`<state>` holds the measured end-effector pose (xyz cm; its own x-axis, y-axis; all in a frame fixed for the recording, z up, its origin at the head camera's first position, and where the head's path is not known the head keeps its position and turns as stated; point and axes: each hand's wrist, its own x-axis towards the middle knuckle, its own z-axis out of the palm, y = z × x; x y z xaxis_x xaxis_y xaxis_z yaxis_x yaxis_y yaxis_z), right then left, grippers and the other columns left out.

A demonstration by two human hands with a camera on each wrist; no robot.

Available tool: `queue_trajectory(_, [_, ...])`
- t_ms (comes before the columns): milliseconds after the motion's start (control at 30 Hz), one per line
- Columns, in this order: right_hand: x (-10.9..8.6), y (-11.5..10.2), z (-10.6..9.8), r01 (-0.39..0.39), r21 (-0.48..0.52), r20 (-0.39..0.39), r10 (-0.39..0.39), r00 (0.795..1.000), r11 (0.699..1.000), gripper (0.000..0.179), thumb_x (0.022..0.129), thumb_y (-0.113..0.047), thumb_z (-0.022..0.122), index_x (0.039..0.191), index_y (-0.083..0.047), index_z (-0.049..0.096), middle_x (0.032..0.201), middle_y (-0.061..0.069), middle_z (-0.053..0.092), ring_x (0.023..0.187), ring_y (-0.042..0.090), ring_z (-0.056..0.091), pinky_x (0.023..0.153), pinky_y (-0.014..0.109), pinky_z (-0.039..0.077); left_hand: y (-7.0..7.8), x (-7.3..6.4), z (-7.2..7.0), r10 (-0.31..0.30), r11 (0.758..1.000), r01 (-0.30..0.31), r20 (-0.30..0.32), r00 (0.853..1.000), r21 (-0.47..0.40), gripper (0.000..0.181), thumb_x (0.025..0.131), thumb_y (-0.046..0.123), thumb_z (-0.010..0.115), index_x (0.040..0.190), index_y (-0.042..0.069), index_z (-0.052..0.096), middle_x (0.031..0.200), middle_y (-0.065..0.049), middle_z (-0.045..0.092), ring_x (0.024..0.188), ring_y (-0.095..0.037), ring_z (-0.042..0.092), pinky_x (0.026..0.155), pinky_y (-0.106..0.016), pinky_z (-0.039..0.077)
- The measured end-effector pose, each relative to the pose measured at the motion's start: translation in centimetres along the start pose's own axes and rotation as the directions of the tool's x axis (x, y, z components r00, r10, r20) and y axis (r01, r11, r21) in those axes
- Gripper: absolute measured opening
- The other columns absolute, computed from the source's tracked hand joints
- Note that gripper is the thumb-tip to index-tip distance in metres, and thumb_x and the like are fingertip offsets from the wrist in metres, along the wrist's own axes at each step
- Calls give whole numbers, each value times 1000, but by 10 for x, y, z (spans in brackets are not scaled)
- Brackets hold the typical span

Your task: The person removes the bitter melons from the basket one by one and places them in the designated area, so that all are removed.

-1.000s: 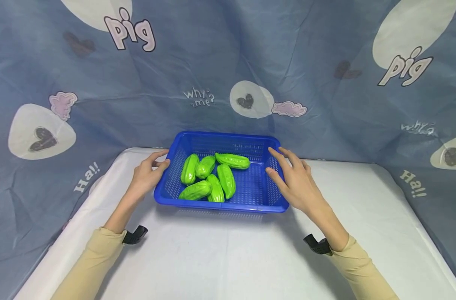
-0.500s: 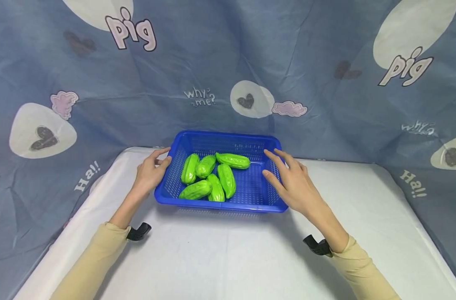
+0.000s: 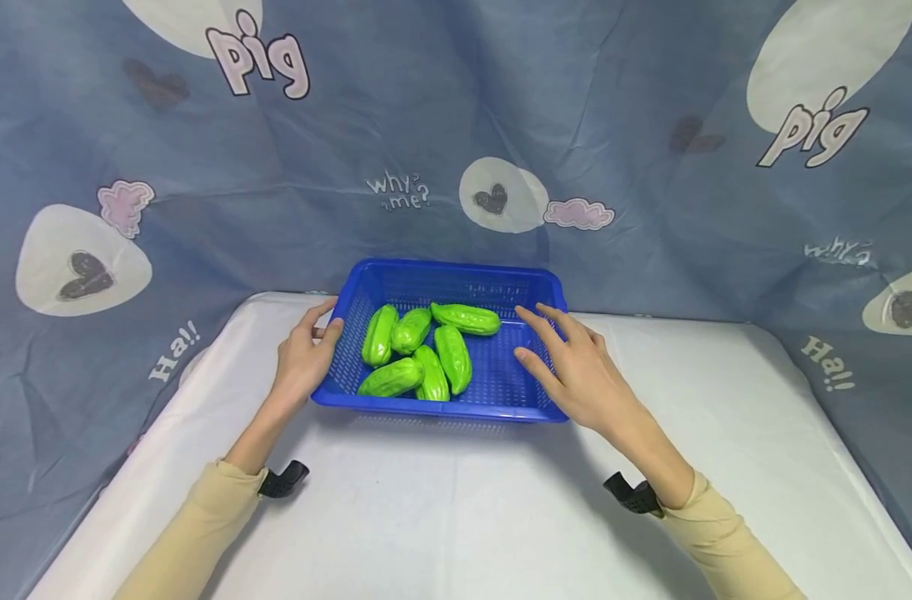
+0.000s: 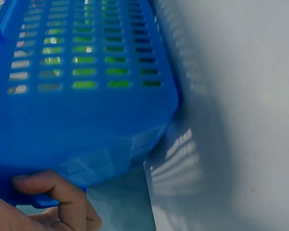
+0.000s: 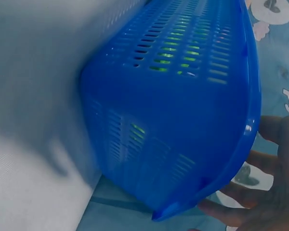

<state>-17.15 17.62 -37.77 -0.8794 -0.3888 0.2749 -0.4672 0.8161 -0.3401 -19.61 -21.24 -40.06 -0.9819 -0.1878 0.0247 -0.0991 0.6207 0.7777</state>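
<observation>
A blue plastic basket [image 3: 501,412] with slotted walls stands on the white-covered table, near the back curtain. Inside lie several glossy, bright green, ridged gourd-shaped pieces [image 3: 453,360], mostly on the left half. My left hand [image 3: 304,354] grips the basket's left rim, thumb on top; in the left wrist view its curled fingers [image 4: 62,192] press against the outer wall under the rim. Over the right rim my right hand [image 3: 587,371] spreads its fingers loosely, thumb and fingertips reaching above the basket's inside. From the right wrist, those fingers [image 5: 245,192] show beyond the rim, holding nothing.
A blue-grey printed curtain [image 3: 441,108] hangs right behind the basket and along both sides. White cloth [image 3: 448,508] covers the table in front. A black strap mount [image 3: 283,481] sits on each wrist.
My right hand has shifted left, further over the basket's right rim. My left hand has moved slightly right along the left rim. The green pieces keep their places in the basket.
</observation>
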Motion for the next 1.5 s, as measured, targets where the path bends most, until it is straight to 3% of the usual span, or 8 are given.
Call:
queue_trajectory(167, [2, -4, 0, 13, -5, 15, -13, 1000, 1000, 60, 113, -51, 49, 168, -30, 37, 169, 16, 43, 153, 43, 47, 114, 70, 39, -4, -5, 3, 20, 1000, -20, -32, 999, 3, 54, 115, 38, 46, 165, 19, 45, 121, -23, 65, 79, -22, 56, 70, -33, 43])
queue_trajectory(367, [6, -7, -5, 44, 33, 34, -45, 998, 998, 61, 113, -49, 52, 168, -27, 37, 162, 16, 50, 129, 43, 68, 104, 63, 55, -7, -8, 8, 52, 999, -51, -103, 993, 13, 51, 114, 32, 50, 161, 14, 52, 128, -27, 68, 65, -18, 43, 65, -36, 38])
queue_trajectory(533, [16, -13, -18, 36, 120, 100, -48, 994, 992, 64, 113, -52, 49, 170, -27, 34, 160, 14, 52, 133, 37, 66, 106, 59, 56, -6, -9, 10, 56, 998, -55, -130, 990, 9, 49, 114, 32, 51, 160, 15, 54, 128, -29, 69, 69, -23, 44, 62, -36, 37])
queue_trajectory(733, [38, -16, -30, 31, 251, 110, -60, 992, 968, 62, 113, -41, 54, 167, -15, 38, 155, 18, 59, 125, 35, 74, 101, 55, 60, -6, -9, 10, 49, 999, -50, -137, 989, 2, 49, 113, 33, 52, 160, 16, 54, 129, -30, 69, 74, -24, 47, 63, -36, 37])
queue_trajectory(1067, [64, -21, -33, -58, 314, 183, 0, 983, 948, 58, 114, -43, 50, 165, -17, 42, 150, 15, 65, 121, 35, 76, 99, 52, 61, -6, -8, 13, 43, 999, -44, -142, 989, -3, 49, 113, 32, 53, 159, 16, 54, 123, -27, 69, 66, -20, 44, 61, -33, 38])
queue_trajectory(1233, [77, -22, -31, -107, 380, 246, 12, 969, 919, 58, 114, -44, 50, 165, -18, 41, 151, 15, 64, 115, 33, 77, 92, 46, 65, -7, -8, 14, 39, 999, -41, -146, 989, -9, 48, 113, 31, 55, 158, 15, 55, 119, -26, 68, 58, -14, 40, 56, -28, 36])
queue_trajectory(1500, [100, -23, -23, -217, 507, 334, 42, 942, 834, 60, 114, -50, 49, 165, -19, 40, 155, 12, 60, 132, 34, 70, 96, 48, 64, -7, -8, 14, 42, 999, -45, -153, 987, -18, 48, 112, 31, 55, 158, 15, 56, 114, -24, 67, 56, -11, 38, 55, -28, 36])
